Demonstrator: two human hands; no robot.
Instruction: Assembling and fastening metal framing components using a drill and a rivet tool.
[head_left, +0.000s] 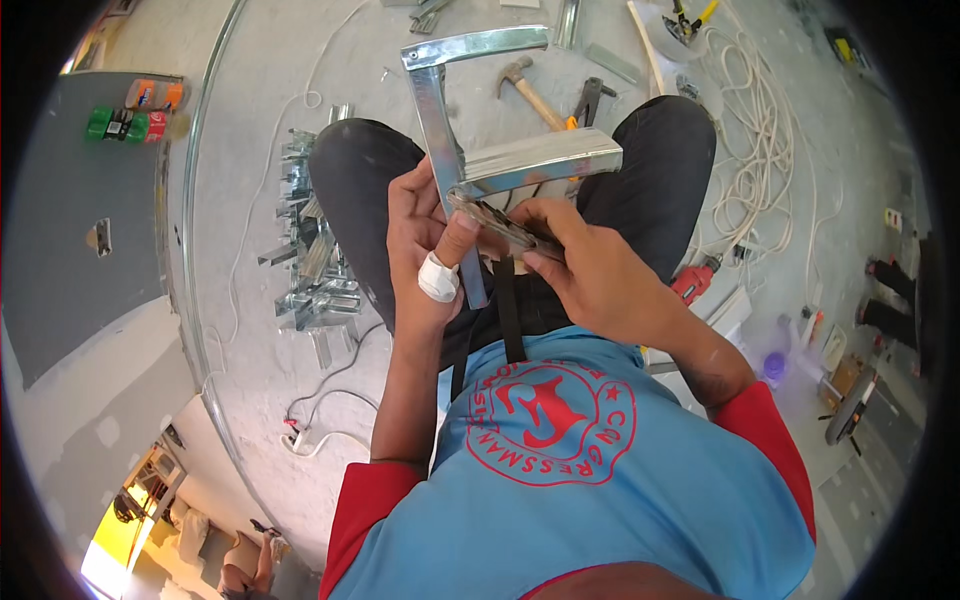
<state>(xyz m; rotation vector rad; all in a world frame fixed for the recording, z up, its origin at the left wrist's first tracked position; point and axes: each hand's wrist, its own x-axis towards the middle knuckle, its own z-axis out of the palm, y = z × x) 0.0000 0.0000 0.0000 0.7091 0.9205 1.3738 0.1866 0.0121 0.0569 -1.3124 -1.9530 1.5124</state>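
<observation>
Grey concrete floor strewn with tools and offcuts, seen from above a seated person in dark trousers and a blue shirt with red sleeves. Landmark: the bent metal frame (pixel 470 130), a shiny channel-section piece standing over the lap with 2 arms running to its right. The left hand (pixel 425 240), its thumb wrapped in a white bandage (pixel 438 277), is closed around the lower part of the frame's upright. The right hand (pixel 590 270), just below the frame's lower arm, has its fingers curled around a small dark tool (pixel 500 228) whose tip touches the upright. A hammer (pixel 530 90) and black pliers (pixel 590 100) lie beyond the frame, between its 2 arms. Left of the frame lies a heap of metal offcuts (pixel 315 270); right of it, a coil of white cord (pixel 760 150) and a red power drill (pixel 697 278)
</observation>
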